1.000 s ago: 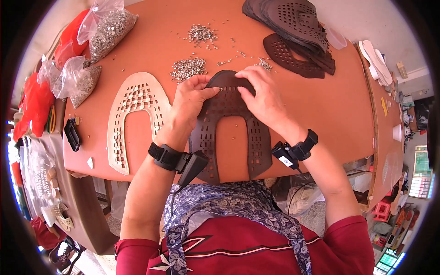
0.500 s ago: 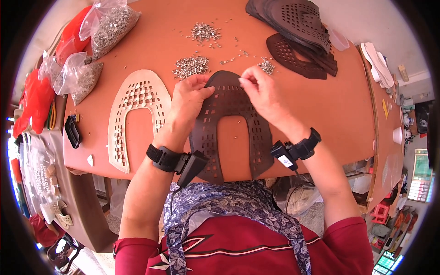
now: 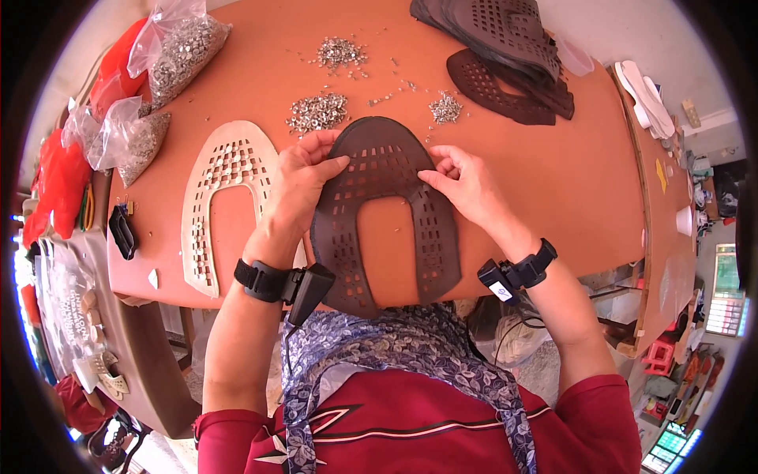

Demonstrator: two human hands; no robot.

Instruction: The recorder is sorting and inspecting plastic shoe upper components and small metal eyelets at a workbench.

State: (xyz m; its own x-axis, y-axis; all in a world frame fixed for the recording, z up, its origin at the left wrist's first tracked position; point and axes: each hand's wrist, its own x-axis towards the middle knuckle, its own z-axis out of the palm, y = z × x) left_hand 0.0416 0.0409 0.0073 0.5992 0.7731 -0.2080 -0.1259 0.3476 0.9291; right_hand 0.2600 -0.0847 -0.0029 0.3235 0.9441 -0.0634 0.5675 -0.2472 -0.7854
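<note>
A dark brown, U-shaped shoe upper (image 3: 383, 178) with rows of small rectangular holes lies before me at the table's near edge. My left hand (image 3: 304, 174) pinches its upper left rim, thumb on top and fingers beneath. At its right rim, my right hand (image 3: 462, 182) presses the thumb on the surface with the fingers curled at the edge. Beside it on the left lies a beige upper (image 3: 199, 213) of the same shape, with round pale pieces set among its holes; my left forearm covers part of it.
Small metal rivets lie in piles (image 3: 317, 112) beyond the brown upper, with a smaller heap (image 3: 445, 107) to the right. Bags of metal pieces (image 3: 185, 59) stand far left. Stacked dark uppers (image 3: 505, 35) sit far right. A black clip-like item (image 3: 123, 231) lies near the left edge.
My right hand has come down from the upper's top right edge to its right side and now grips there. The brown upper has shifted slightly left in view, with my left hand still on it.
</note>
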